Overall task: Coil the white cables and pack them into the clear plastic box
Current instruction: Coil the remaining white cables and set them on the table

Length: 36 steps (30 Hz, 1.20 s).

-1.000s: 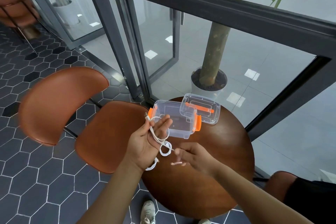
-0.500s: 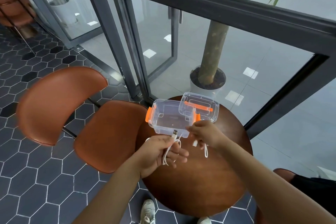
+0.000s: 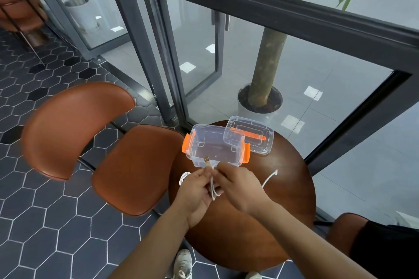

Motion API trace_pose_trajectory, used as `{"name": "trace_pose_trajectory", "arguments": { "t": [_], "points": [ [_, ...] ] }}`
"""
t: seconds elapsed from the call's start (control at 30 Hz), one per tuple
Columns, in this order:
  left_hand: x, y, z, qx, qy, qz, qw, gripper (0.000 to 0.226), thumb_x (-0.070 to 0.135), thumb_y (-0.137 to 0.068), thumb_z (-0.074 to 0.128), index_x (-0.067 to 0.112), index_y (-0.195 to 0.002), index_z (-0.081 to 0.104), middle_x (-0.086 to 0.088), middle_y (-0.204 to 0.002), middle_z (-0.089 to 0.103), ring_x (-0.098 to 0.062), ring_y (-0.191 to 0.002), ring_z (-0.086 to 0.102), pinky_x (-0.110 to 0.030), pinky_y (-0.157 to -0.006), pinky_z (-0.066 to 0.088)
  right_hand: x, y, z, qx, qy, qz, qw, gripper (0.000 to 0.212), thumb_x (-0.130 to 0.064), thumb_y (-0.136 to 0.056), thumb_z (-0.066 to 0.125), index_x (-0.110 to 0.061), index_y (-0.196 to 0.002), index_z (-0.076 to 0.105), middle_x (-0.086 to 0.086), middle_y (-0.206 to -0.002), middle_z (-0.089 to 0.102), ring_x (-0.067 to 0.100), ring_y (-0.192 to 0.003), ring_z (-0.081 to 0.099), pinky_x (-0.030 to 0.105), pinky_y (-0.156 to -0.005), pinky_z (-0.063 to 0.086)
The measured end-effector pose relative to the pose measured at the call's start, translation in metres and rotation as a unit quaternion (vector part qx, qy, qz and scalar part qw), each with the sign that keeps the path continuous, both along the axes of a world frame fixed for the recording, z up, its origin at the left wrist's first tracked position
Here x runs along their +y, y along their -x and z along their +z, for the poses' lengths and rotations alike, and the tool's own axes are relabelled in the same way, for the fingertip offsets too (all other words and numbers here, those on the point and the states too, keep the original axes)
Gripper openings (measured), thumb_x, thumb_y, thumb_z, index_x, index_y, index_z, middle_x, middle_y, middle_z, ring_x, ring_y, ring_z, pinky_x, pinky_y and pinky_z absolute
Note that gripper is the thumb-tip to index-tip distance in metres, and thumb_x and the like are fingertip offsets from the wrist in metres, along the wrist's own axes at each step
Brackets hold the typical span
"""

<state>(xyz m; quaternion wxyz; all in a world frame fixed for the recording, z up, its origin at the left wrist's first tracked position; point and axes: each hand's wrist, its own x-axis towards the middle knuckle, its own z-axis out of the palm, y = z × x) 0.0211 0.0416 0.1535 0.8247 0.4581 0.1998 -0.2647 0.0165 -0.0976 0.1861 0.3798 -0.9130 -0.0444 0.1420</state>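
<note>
A clear plastic box [image 3: 215, 145] with orange latches stands open on the round wooden table [image 3: 260, 222]. Its clear lid [image 3: 251, 135] with an orange handle leans against the box's right rear. My left hand [image 3: 195, 192] and my right hand [image 3: 238, 184] meet just in front of the box, both pinching a white cable [image 3: 213, 189]. The cable's USB plug [image 3: 206, 160] sticks up at the box's near wall, and loops hang between my palms. A loose cable end [image 3: 271, 178] trails on the table to the right. A white coil [image 3: 184, 176] shows left of my left hand.
Two brown leather chairs stand nearby: one [image 3: 108, 145] to the left, one [image 3: 347, 231] at the right edge. A potted tree [image 3: 260, 99] stands behind the glass wall beyond the table. My shoes [image 3: 182, 265] show under the table on the dark hexagon-tiled floor.
My right hand has moved left from the box's right end to meet my left hand at the cable. The cable's free end now trails on the table to the right.
</note>
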Motion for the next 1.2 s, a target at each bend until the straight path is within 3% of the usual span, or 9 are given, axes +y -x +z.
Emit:
{"name": "trace_pose_trajectory", "arguments": {
  "t": [0.17, 0.3, 0.43, 0.5, 0.6, 0.7, 0.97, 1.07, 1.2],
  "points": [
    [-0.002, -0.003, 0.001, 0.008, 0.083, 0.005, 0.997, 0.047, 0.028, -0.107, 0.037, -0.008, -0.129, 0.056, -0.026, -0.130, 0.063, -0.026, -0.113, 0.067, -0.030, -0.084, 0.058, 0.001, 0.010, -0.016, -0.105, 0.116, 0.040, 0.987, 0.026, -0.042, -0.105, 0.039, -0.024, -0.115, 0.055, 0.001, -0.092, 0.066, 0.030, -0.079, 0.066, 0.036, -0.063, 0.047],
    [-0.002, -0.003, 0.006, 0.018, 0.113, 0.028, 0.993, 0.035, 0.031, -0.105, 0.040, 0.003, -0.099, 0.060, -0.027, -0.114, 0.068, -0.032, -0.111, 0.066, -0.035, -0.086, 0.057, 0.001, 0.019, -0.015, -0.224, 0.146, 0.064, 0.961, 0.020, -0.039, -0.097, 0.049, -0.023, -0.101, 0.061, -0.003, -0.081, 0.069, 0.021, -0.059, 0.066, 0.024, -0.040, 0.024],
    [0.003, -0.015, 0.014, 0.033, 0.186, 0.112, 0.976, 0.035, 0.027, -0.106, 0.038, 0.003, -0.092, 0.058, -0.021, -0.096, 0.073, -0.038, -0.103, 0.072, -0.045, -0.085, 0.061, 0.003, 0.041, -0.014, -0.228, 0.087, 0.004, 0.970, 0.035, -0.042, -0.088, 0.040, -0.029, -0.115, 0.059, -0.008, -0.079, 0.068, 0.016, -0.059, 0.062, 0.024, -0.047, 0.032],
    [0.005, -0.019, 0.018, 0.026, 0.184, 0.122, 0.975, 0.035, 0.024, -0.106, 0.037, 0.001, -0.092, 0.059, -0.020, -0.089, 0.074, -0.035, -0.092, 0.075, -0.043, -0.078, 0.063, 0.003, 0.049, -0.012, -0.190, 0.014, -0.020, 0.981, 0.043, -0.052, -0.089, 0.036, -0.031, -0.121, 0.056, -0.007, -0.085, 0.071, 0.016, -0.068, 0.064, 0.024, -0.055, 0.034],
    [0.006, -0.019, 0.019, 0.031, 0.168, 0.117, 0.978, 0.031, 0.021, -0.106, 0.038, 0.002, -0.094, 0.060, -0.013, -0.079, 0.071, -0.027, -0.077, 0.075, -0.037, -0.069, 0.063, -0.005, 0.045, -0.024, -0.160, -0.033, -0.001, 0.987, 0.048, -0.060, -0.088, 0.034, -0.025, -0.106, 0.062, -0.013, -0.074, 0.057, 0.013, -0.066, 0.054, 0.026, -0.060, 0.034],
    [0.008, -0.017, 0.017, 0.032, 0.192, 0.120, 0.974, 0.030, 0.021, -0.104, 0.038, 0.007, -0.088, 0.059, -0.006, -0.072, 0.059, -0.020, -0.065, 0.064, -0.034, -0.069, 0.057, -0.019, 0.037, -0.049, -0.158, -0.010, 0.046, 0.986, 0.023, -0.048, -0.097, 0.040, -0.031, -0.097, 0.055, -0.016, -0.076, 0.053, 0.006, -0.068, 0.047, 0.030, -0.061, 0.040],
    [0.018, -0.019, 0.023, 0.016, 0.214, 0.059, 0.975, 0.028, 0.021, -0.100, 0.037, 0.009, -0.082, 0.056, 0.000, -0.060, 0.045, -0.012, -0.046, 0.044, -0.024, -0.045, 0.042, -0.062, 0.005, -0.073, -0.058, 0.125, 0.116, 0.984, 0.020, -0.033, -0.102, 0.051, -0.027, -0.085, 0.058, -0.004, -0.080, 0.067, 0.021, -0.078, 0.062, 0.031, -0.065, 0.039],
    [0.020, -0.018, 0.026, 0.008, 0.198, 0.004, 0.980, 0.026, 0.019, -0.097, 0.039, 0.007, -0.081, 0.056, -0.001, -0.059, 0.044, -0.010, -0.040, 0.041, -0.022, -0.041, 0.038, -0.072, -0.011, -0.056, 0.016, 0.062, 0.056, 0.996, 0.030, -0.044, -0.100, 0.054, -0.033, -0.073, 0.056, -0.009, -0.067, 0.059, 0.002, -0.059, 0.055, 0.021, -0.060, 0.040],
    [0.026, -0.019, 0.024, 0.000, 0.161, -0.076, 0.984, 0.025, 0.018, -0.098, 0.040, 0.006, -0.084, 0.056, -0.003, -0.059, 0.047, -0.009, -0.036, 0.038, -0.021, -0.037, 0.034, -0.083, -0.024, -0.035, 0.120, -0.054, 0.041, 0.990, 0.030, -0.042, -0.095, 0.065, -0.034, -0.067, 0.069, -0.015, -0.063, 0.065, 0.001, -0.054, 0.060, 0.023, -0.061, 0.055]
  ]
}}
